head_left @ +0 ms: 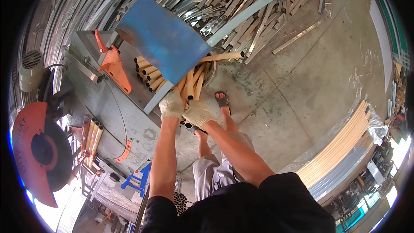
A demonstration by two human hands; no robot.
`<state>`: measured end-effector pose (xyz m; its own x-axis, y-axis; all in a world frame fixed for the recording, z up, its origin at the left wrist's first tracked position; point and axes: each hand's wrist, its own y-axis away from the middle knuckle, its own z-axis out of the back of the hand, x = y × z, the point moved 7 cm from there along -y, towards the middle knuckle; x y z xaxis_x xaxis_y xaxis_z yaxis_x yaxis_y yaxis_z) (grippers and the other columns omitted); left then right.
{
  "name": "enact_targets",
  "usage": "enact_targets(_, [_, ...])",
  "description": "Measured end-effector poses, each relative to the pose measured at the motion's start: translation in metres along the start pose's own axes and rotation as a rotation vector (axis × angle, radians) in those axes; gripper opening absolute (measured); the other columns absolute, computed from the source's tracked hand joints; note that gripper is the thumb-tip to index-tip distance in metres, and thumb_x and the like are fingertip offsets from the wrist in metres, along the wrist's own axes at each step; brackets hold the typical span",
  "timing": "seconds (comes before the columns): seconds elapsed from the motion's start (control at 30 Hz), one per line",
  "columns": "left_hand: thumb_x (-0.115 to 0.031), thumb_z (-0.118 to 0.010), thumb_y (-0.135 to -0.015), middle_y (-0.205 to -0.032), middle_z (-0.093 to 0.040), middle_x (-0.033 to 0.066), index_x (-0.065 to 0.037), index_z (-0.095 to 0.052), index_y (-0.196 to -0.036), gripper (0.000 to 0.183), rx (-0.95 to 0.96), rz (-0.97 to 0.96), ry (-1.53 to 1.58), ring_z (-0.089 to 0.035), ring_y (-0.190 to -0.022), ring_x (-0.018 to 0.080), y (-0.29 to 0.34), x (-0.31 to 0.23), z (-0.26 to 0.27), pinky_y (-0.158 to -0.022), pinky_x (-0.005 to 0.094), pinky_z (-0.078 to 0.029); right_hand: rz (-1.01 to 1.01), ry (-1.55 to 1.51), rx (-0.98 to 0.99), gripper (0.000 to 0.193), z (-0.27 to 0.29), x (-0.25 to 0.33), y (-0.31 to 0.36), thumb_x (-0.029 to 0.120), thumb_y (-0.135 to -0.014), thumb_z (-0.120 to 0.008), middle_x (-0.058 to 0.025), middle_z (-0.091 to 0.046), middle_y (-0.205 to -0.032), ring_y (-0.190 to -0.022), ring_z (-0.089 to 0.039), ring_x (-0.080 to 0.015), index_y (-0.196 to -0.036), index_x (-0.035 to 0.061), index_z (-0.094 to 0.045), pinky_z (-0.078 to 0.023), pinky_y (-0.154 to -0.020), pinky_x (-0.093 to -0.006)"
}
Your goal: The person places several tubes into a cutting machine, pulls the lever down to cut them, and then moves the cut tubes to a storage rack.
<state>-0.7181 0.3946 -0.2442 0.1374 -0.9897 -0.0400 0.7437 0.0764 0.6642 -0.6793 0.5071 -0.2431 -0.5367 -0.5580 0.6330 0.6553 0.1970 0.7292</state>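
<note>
Tan tubes (190, 87) in gloved hands beside a blue panel (161, 36)

Cream knitted gloves cover both hands; the left hand (171, 104) is at the near ends of the tubes, just below the panel's lowest corner, its fingers turned away from view; the right hand (198, 114) lies close beside it, across the same cluster, with dark open tube ends showing between the forearms; both touch the tubes, but how far the fingers are open, and how firmly either hand has hold, I cannot tell. The cluster slants out from beneath the panel's lower edge; more tubes (154, 77) lie stacked under the panel to the left, open ends toward the person, and a single tube (224, 56) sticks out to the right.

Left of the stack stands an orange bracket (115, 69) on a grey metal bench (112, 118); farther left are a dark cutting disc (62, 159) partly behind a red-orange guard (28, 155), and a ribbed motor (32, 71); a blue stand (140, 182) is near the left forearm. Metal offcuts (241, 30) heap up beyond the panel; a long bundle of pale tan lengths (338, 140) lies at the right, well apart from the hands, on the concrete floor (297, 82); sandals (222, 99) are on the person's feet.
</note>
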Motion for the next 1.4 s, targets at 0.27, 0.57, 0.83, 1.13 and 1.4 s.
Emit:
enact_targets(0.27, [-0.012, -0.058, -0.083, -0.095, -0.07, 0.0167, -0.006, -0.065, -0.107, 0.026, -0.178, -0.25, 0.16, -0.067, -0.091, 0.0354, 0.046, -0.033, 0.051, -0.079, 0.0468, -0.053, 0.097, 0.094, -0.193, 0.027, -0.006, -0.008, 0.025, 0.023, -0.082, -0.063, -0.026, -0.067, -0.09, -0.087, -0.065, -0.0435, -0.091, -0.0015, -0.063, -0.053, -0.082, -0.0466])
enact_targets(0.57, [-0.03, -0.059, -0.092, -0.115, -0.069, 0.0086, -0.015, -0.07, -0.114, 0.029, -0.037, -0.708, -0.136, -0.06, -0.117, 0.031, -0.019, -0.157, -0.01, -0.102, 0.0415, -0.043, -0.071, -0.547, 0.0, 0.032, -0.06, -0.078, -0.003, 0.024, -0.089, -0.063, -0.0097, -0.07, -0.101, -0.066, -0.067, -0.0296, -0.117, 0.0092, -0.061, -0.053, -0.057, -0.0404])
enact_targets(0.83, [-0.019, -0.061, -0.086, -0.11, -0.071, 0.0159, -0.006, -0.076, -0.098, 0.023, 0.334, -0.382, -0.485, -0.063, -0.113, 0.0323, -0.023, -0.081, -0.001, -0.107, 0.0411, -0.041, 0.145, 0.148, 0.103, 0.059, -0.053, -0.048, -0.037, 0.049, -0.093, -0.053, -0.0173, -0.056, -0.134, -0.122, -0.055, -0.0309, -0.137, 0.0105, -0.049, -0.046, -0.1, -0.0431])
enact_targets(1.13, [-0.041, -0.047, -0.097, -0.152, -0.039, 0.0204, 0.006, -0.045, -0.14, 0.064, -0.031, -0.298, -0.546, -0.031, -0.143, 0.0328, 0.015, -0.056, -0.013, -0.116, 0.0474, -0.027, 0.157, -0.547, 0.195, 0.07, -0.013, -0.08, -0.034, 0.039, -0.078, -0.071, -0.0215, -0.054, -0.134, -0.121, -0.055, -0.0363, -0.135, 0.0067, -0.049, -0.047, -0.097, -0.0406])
enact_targets(1.4, [-0.025, -0.049, -0.094, -0.154, -0.036, 0.0157, -0.001, -0.046, -0.141, 0.053, -0.118, -0.335, -0.567, -0.028, -0.145, 0.0314, 0.019, -0.035, -0.017, -0.119, 0.0477, -0.02, 0.225, -0.079, 0.197, 0.072, 0.039, -0.085, -0.081, 0.038, -0.074, -0.072, -0.0214, -0.058, -0.132, -0.12, -0.057, -0.0367, -0.135, 0.0044, -0.051, -0.045, -0.102, -0.0415])
